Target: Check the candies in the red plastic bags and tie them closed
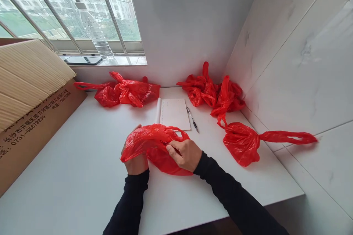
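Observation:
Between my hands is a thin red plastic bag [162, 159], crumpled, its near side low over the white table. My right hand [185, 153] is closed, pinching the bag near its gathered upper edge, with a handle loop arching just above the knuckles. On the other side, my left hand [138, 165] is mostly covered by the bag's film, which drapes over it; its fingers are hidden, so their grip does not show. What the bag contains, if anything, cannot be made out. Just beyond the bag lies an open notepad [174, 112] with a pen [192, 119] beside it.
Tied red bags [132, 91] lie at the back left, more red bags [213, 93] at the back right. Another knotted bag [242, 143] sits near the tiled wall. A cardboard box [35, 110] stands left. The windowsill carries a water bottle [96, 35] and a phone [82, 60].

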`<state>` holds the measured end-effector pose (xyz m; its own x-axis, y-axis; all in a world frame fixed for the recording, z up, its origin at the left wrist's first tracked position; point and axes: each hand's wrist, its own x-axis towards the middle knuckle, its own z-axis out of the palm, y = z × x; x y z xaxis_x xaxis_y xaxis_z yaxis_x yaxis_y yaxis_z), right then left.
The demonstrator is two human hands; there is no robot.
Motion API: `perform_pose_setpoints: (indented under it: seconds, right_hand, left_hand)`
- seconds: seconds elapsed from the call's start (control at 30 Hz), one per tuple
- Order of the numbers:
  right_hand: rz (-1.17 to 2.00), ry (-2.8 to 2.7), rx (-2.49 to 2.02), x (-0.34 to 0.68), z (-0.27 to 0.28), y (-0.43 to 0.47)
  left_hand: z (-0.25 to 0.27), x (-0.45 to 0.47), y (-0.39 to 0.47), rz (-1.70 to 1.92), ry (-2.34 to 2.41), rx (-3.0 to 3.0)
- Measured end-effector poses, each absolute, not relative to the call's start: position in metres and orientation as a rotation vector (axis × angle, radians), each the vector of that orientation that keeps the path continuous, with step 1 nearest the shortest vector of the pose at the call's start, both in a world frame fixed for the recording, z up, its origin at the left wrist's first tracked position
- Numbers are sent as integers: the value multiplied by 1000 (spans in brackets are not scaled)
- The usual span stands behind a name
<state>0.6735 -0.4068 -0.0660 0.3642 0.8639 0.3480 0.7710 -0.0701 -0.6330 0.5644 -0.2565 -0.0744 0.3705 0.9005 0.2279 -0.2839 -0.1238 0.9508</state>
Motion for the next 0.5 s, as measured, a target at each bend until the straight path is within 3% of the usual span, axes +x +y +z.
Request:
perform_pose_setpoints:
  seconds: [0.3,0.5]
  right_hand:
    - [190,-1209,-2152,706,-40,-396]
    - [180,-1457,-2205,740,7,-379]
  left_hand:
    - [-21,560,-253,773,484,1165]
    - [40,564,-254,587,485,1936]
